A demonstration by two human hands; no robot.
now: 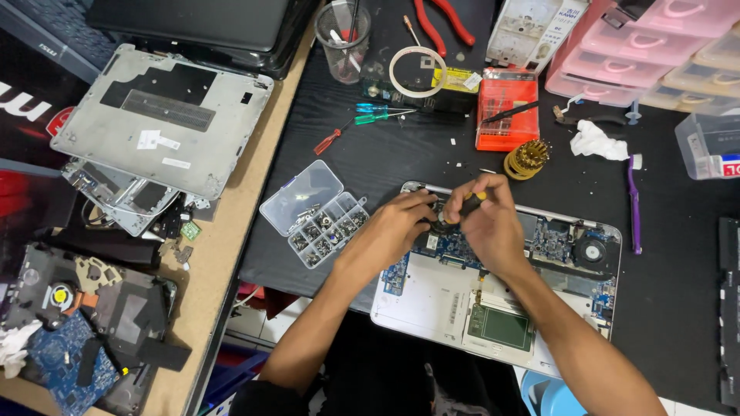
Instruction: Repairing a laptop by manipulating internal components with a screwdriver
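Left hand: the left hand (pixel 397 223) hovers low over the opened laptop (pixel 493 270), fingers curled in and pinching at a small dark round part (pixel 441 225) on the circuit board.
Right hand: the right hand (pixel 486 223) is closed around a screwdriver (pixel 470 198) with a yellow-and-black handle, its tip pointing down at the same spot.
Meeting point: both hands come together, fingertips almost touching, right over the round part.
Laptop: lies directly under both hands on the black tabletop (pixel 385 162), blue board exposed, small fan (pixel 592 251) well off past the right hand.
Screw box: a clear compartment box (pixel 320 216) with its lid flipped open sits just beside the left hand, on its outer side.
Bit holder: a brass-coloured round bit holder (pixel 528 158) stands just beyond the right hand.
Purple brush: a purple brush (pixel 634 204) lies well apart, far out from the right hand.
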